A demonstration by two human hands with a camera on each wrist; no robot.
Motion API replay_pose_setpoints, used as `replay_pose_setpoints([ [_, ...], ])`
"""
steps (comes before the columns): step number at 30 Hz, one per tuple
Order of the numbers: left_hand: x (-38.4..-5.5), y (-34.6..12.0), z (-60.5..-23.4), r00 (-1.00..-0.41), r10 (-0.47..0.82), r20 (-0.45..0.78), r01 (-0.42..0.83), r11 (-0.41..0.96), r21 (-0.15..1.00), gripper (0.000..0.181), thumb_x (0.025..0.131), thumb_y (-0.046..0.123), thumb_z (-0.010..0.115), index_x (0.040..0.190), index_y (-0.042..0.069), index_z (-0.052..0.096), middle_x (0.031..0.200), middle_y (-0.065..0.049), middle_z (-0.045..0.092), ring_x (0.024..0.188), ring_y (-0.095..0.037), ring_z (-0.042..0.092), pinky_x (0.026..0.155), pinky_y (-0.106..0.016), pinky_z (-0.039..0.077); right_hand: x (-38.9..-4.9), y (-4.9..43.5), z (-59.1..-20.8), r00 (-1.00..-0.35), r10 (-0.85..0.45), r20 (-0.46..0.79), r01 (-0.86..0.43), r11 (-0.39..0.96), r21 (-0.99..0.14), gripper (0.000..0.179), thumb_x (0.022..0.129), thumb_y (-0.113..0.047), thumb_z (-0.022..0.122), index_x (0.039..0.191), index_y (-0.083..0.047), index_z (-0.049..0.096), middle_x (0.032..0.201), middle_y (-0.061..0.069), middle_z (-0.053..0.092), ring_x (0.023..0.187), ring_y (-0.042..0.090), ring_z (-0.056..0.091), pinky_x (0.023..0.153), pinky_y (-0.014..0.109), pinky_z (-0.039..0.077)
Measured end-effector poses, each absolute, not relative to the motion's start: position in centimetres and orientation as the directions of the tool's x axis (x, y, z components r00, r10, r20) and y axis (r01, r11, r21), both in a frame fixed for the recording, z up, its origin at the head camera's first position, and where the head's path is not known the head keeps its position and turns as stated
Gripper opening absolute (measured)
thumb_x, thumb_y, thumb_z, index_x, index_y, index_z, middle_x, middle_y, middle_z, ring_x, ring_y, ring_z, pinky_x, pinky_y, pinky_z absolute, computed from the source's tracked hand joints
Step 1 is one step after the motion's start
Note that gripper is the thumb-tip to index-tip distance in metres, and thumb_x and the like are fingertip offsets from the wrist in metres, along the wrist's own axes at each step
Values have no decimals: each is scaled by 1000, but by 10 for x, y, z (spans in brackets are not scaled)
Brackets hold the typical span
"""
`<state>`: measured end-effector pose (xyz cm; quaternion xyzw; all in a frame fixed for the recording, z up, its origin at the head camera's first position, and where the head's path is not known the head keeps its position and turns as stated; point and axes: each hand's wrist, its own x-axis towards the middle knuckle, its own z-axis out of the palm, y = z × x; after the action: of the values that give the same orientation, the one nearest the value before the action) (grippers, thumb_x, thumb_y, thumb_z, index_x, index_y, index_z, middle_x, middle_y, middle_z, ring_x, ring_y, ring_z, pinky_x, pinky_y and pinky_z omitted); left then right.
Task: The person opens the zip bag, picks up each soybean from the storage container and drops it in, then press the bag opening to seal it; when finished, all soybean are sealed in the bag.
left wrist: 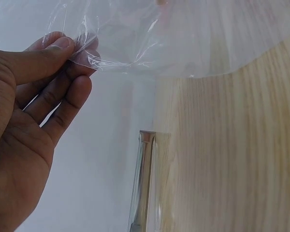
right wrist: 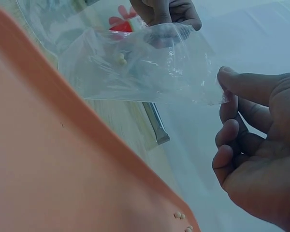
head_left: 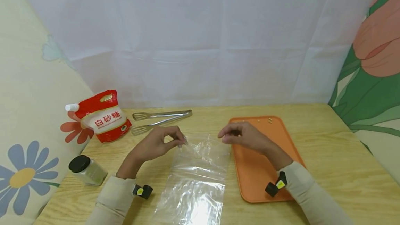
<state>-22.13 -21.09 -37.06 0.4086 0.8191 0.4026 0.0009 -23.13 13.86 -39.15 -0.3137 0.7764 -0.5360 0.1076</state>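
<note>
A clear plastic bag (head_left: pixel 200 173) lies between my hands, its upper end lifted off the table. My left hand (head_left: pixel 160 143) pinches one upper corner between thumb and fingers; the left wrist view shows the film (left wrist: pixel 130 43) bunched at the fingertips. At the opposite corner, the thumb and forefinger of my right hand (head_left: pixel 245 136) pinch the edge, plainest in the right wrist view. A few small pale round pieces (right wrist: pixel 121 59) show through the film there. My right forearm passes over an orange tray (head_left: pixel 256 169), which has several similar pieces (head_left: pixel 270 120) near its far edge.
Metal tongs (head_left: pixel 162 117) lie behind my left hand. A red and white sugar pouch (head_left: pixel 104 117) with a white cap stands at the left. Nearer sits a clear jar (head_left: pixel 90 173) with a black lid. White cloth (head_left: pixel 203 44) hangs along the table's back edge.
</note>
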Motion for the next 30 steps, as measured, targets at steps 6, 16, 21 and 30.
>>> replay_pose_setpoints([
  [6,-222,-210,-370,-671,666,326,669,356,653,13,95,10,70,98,22,69,97,9,71,85,-11,68,81,-36,55,-236,154,-386,-825,-545,152,-315,219,-923,26,97,-31,70,115,-12,72,117,15,66,100,28,61,88,54,50],
  [16,-221,-211,-371,-677,663,321,664,361,654,14,94,9,71,98,23,69,97,10,71,86,-11,69,82,-36,55,-255,208,-383,-921,-329,209,-314,309,-898,29,97,-34,69,119,-15,71,117,8,68,109,38,60,88,45,53],
  [21,-220,-212,-371,-682,660,316,657,362,661,14,94,9,71,98,23,69,97,9,71,85,-11,68,83,-36,55,-263,229,-386,-957,-200,212,-276,395,-876,37,96,-38,69,121,-10,70,118,10,68,108,32,61,86,38,54],
  [30,-220,-211,-370,-679,660,320,667,373,645,14,94,9,71,98,23,69,96,9,72,86,-10,68,83,-38,54,-270,264,-399,-977,-85,195,-208,569,-795,40,100,-37,64,122,-3,69,112,14,67,92,30,57,72,36,51],
])
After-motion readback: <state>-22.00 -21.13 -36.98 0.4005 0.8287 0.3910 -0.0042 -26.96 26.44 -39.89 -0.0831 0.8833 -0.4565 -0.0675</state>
